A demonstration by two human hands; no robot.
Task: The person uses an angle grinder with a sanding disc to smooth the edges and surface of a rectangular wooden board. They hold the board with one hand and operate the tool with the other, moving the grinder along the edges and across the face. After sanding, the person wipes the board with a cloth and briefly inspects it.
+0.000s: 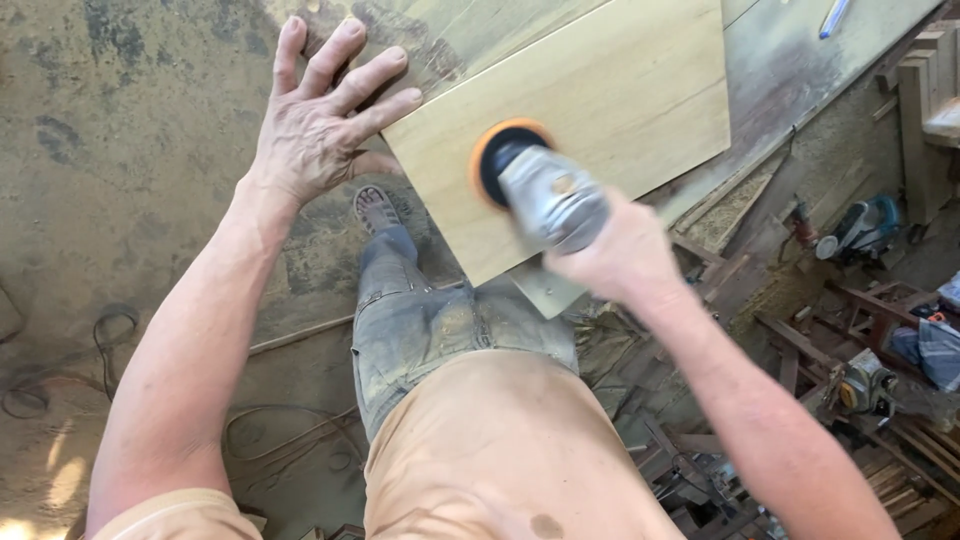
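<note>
Head view, looking straight down past the person's own tan shirt and dusty jeans to a sandalled foot [375, 208] on a stained concrete floor [130, 200]. A pale wooden board [610, 90] lies flat on a worn workbench [790, 70], its near corner jutting toward the body. Right hand [620, 255] is clenched around the grey body of a power sander [545, 190]; the tool's round orange-rimmed disc [497, 160] sits flat against the board near its near-left edge. Tool body is motion-blurred. Left hand [325, 125] is released and gripping nothing: fingers spread wide, fingertips [405, 100] reaching the board's left edge, though whether they press on it or only hover I cannot tell. Palm lies off the board, over the floor. A blue pen [833, 17] rests far right on the bench, well apart from the sander. To the right, below bench level, a clutter of wood offcuts and power tools, among them a teal-bodied one [868, 225]. Loose cables [60, 370] trail across the floor at near left.
</note>
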